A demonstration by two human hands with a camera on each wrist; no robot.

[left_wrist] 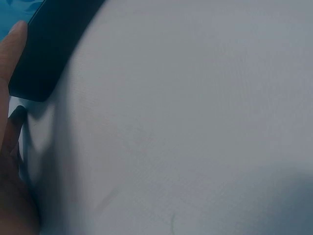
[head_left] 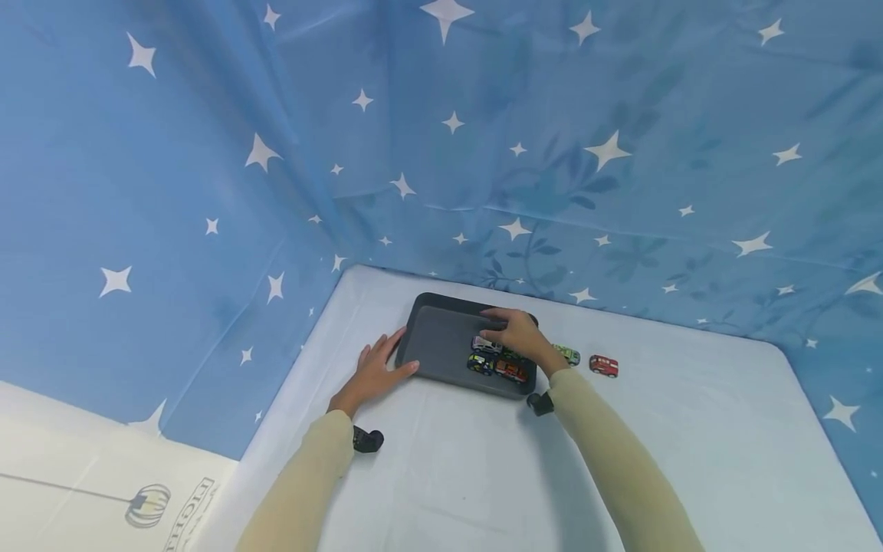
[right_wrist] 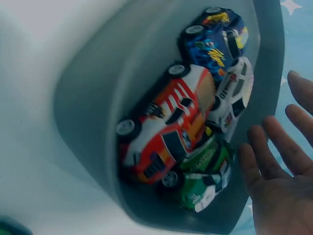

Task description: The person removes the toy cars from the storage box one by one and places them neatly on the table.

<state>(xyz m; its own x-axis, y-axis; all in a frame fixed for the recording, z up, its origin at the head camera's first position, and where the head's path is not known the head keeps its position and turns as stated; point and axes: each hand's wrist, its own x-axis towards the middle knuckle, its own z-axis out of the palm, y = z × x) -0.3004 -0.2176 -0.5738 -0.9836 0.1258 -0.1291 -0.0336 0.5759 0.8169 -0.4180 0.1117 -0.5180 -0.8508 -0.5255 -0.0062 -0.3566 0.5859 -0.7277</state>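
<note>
A dark grey tray (head_left: pixel 434 341) lies on the white table, and several toy cars sit together in its right end. In the right wrist view these are an orange-and-white car (right_wrist: pixel 171 127), a blue car (right_wrist: pixel 215 44), a white car (right_wrist: pixel 234 95) and a green car (right_wrist: pixel 208 171). Over them hovers my right hand (head_left: pixel 517 333), fingers extended and nothing held. My left hand (head_left: pixel 375 376) rests against the tray's left front corner, thumb along the front wall, its fingers loosely spread at the left side.
Right of the tray, a yellow-green toy car (head_left: pixel 567 354) lies partly behind my right wrist. Beyond it is a red toy car (head_left: pixel 604 366). A blue curtain with white stars (head_left: pixel 448 169) rises behind and left of the white tabletop (head_left: pixel 690 414).
</note>
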